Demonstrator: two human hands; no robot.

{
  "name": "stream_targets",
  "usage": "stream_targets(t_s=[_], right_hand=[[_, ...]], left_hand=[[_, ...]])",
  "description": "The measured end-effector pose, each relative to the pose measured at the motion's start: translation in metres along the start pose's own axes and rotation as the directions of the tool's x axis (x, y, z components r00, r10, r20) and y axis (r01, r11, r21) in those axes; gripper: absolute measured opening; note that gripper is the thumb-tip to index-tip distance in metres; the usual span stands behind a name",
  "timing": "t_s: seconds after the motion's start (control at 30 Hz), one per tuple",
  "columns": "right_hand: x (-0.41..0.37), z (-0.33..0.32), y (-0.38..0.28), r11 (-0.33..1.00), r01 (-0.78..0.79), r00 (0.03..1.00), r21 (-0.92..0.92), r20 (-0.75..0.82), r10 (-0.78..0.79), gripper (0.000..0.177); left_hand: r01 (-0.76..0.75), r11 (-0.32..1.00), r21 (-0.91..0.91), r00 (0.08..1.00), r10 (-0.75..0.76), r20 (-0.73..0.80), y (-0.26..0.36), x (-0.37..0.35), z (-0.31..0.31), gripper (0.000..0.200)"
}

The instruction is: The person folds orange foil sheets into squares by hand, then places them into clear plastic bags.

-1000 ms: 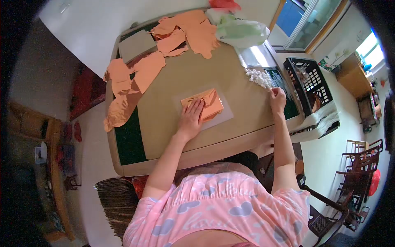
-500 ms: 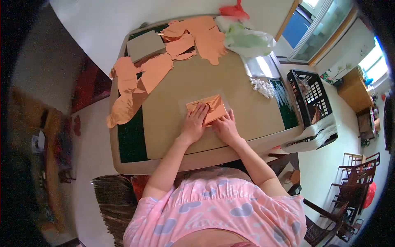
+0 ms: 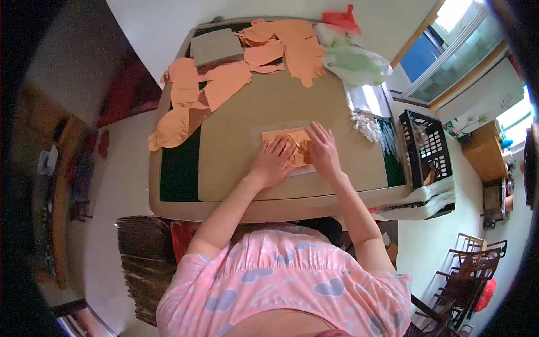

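A folded piece of shiny rose-gold foil [image 3: 301, 156], apparently a flat foil balloon, lies near the front middle of the brown board [image 3: 236, 123]. Under it a pale, see-through sheet [image 3: 303, 171] shows along the near edge. My left hand [image 3: 274, 162] rests flat on the foil's left part, fingers apart. Along the right edge, my right hand [image 3: 324, 153] touches the foil with its fingers stretched out and pointing away from me. Creases run across the foil between both hands.
Several flat rose-gold foil balloons [image 3: 227, 84] spread over the back and left, beside a grey card [image 3: 216, 48]. At back right are a green-and-white plastic bag [image 3: 356, 62], clear sleeves [image 3: 368, 98] and small white coils [image 3: 366, 126]. A black crate [image 3: 409, 160] stands right of the table.
My right hand has moved from the foil's near edge up along its right side. My left hand still presses on the foil, which now lies squarer and flatter. The view has shifted slightly.
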State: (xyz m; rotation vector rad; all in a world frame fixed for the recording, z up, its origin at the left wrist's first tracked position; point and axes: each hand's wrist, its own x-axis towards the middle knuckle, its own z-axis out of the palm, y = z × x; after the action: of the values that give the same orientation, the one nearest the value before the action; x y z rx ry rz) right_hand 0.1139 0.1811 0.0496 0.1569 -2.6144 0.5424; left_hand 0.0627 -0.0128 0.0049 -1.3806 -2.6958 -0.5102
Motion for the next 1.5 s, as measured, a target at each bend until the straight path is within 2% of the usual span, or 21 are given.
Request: stream_targets(t_s=[0.1, 0.17, 0.27, 0.37, 0.47, 0.53, 0.63, 0.67, 0.77, 0.83, 0.9, 0.97, 1.1, 1.13, 1.23, 1.3, 1.33, 1.43, 1.5], right_hand=[[0.000, 0.033, 0.001, 0.995, -0.030, 0.973, -0.094, 0.225, 0.050, 0.044], [-0.008, 0.041, 0.006, 0.992, 0.015, 0.982, -0.122, 0.186, 0.008, 0.044], [-0.010, 0.041, 0.005, 0.992, 0.028, 0.986, -0.121, 0.165, -0.007, 0.045], [-0.011, 0.044, 0.008, 0.990, 0.034, 0.989, -0.135, 0.151, -0.014, 0.044], [-0.011, 0.048, 0.009, 0.989, 0.012, 0.985, -0.147, 0.169, 0.013, 0.044], [-0.010, 0.046, 0.010, 0.988, 0.002, 0.983, -0.153, 0.181, 0.026, 0.043], [0.004, 0.026, 0.019, 0.994, -0.111, 0.935, -0.004, 0.338, 0.105, 0.039], [0.008, 0.030, 0.046, 0.998, -0.053, 0.966, 0.038, 0.254, 0.042, 0.033], [0.055, -0.005, 0.113, 0.875, -0.458, 0.883, 0.155, 0.188, 0.429, 0.028], [0.074, -0.012, 0.181, 0.872, -0.485, 0.873, 0.058, -0.018, 0.487, 0.029], [0.092, -0.023, 0.230, 0.879, -0.462, 0.879, -0.120, -0.191, 0.437, 0.031], [0.094, -0.015, 0.266, 0.795, -0.570, 0.822, -0.209, -0.142, 0.552, 0.034], [0.099, -0.011, 0.294, 0.755, -0.654, 0.756, -0.042, -0.059, 0.652, 0.026], [0.095, -0.010, 0.298, 0.815, -0.579, 0.813, -0.001, -0.080, 0.577, 0.019], [0.109, -0.018, 0.318, 0.867, -0.484, 0.870, -0.116, 0.041, 0.491, 0.020], [0.112, -0.032, 0.281, 0.899, -0.375, 0.922, -0.225, -0.192, 0.337, 0.020], [0.119, -0.048, 0.246, 0.872, -0.277, 0.960, -0.403, -0.155, 0.233, 0.013], [0.125, -0.084, 0.123, 0.990, -0.142, 0.981, 0.002, -0.134, 0.141, 0.011], [0.122, -0.062, 0.090, 0.999, 0.016, 0.992, 0.049, -0.124, -0.010, 0.014]], left_hand=[[0.005, 1.000, -0.005, 0.999, -0.005, 0.038, -0.002, 0.002, -0.003, 0.063], [0.023, 0.999, -0.027, 0.997, -0.021, 0.072, -0.007, 0.004, -0.001, 0.062], [0.166, 0.895, -0.415, 0.962, -0.055, 0.267, -0.015, 0.020, -0.027, 0.061], [0.154, 0.983, -0.101, 0.988, -0.151, 0.043, 0.003, 0.031, -0.014, 0.061], [0.180, 0.982, -0.056, 0.982, -0.183, -0.053, 0.006, 0.028, 0.013, 0.061], [0.195, 0.979, -0.051, 0.981, -0.195, 0.001, 0.007, 0.029, 0.011, 0.062], [0.196, 0.977, -0.078, 0.981, -0.195, 0.023, 0.010, 0.027, 0.011, 0.060], [0.191, 0.978, -0.088, 0.982, -0.191, 0.017, 0.010, 0.026, 0.011, 0.060], [0.185, 0.983, 0.014, 0.983, -0.185, 0.012, 0.011, 0.027, 0.009, 0.059], [0.174, 0.984, -0.032, 0.985, -0.174, 0.016, 0.010, 0.024, 0.008, 0.058], [0.167, 0.985, -0.041, 0.986, -0.168, -0.007, 0.008, 0.025, 0.010, 0.058], [0.168, 0.986, -0.022, 0.985, -0.169, -0.041, 0.007, 0.026, 0.018, 0.058], [0.158, 0.987, -0.034, 0.984, -0.160, -0.081, 0.006, 0.026, 0.019, 0.059], [0.161, 0.986, -0.040, 0.983, -0.163, -0.080, 0.007, 0.025, 0.022, 0.059], [0.161, 0.987, -0.018, 0.985, -0.162, -0.057, 0.008, 0.023, 0.012, 0.058], [0.157, 0.988, -0.003, 0.985, -0.157, -0.067, 0.009, 0.025, 0.009, 0.057], [0.156, 0.988, -0.004, 0.984, -0.156, -0.088, 0.009, 0.025, 0.012, 0.056], [0.151, 0.988, -0.025, 0.984, -0.153, -0.090, 0.010, 0.025, 0.008, 0.055], [0.146, 0.989, -0.023, 0.987, -0.147, -0.060, 0.010, 0.023, 0.003, 0.055]])
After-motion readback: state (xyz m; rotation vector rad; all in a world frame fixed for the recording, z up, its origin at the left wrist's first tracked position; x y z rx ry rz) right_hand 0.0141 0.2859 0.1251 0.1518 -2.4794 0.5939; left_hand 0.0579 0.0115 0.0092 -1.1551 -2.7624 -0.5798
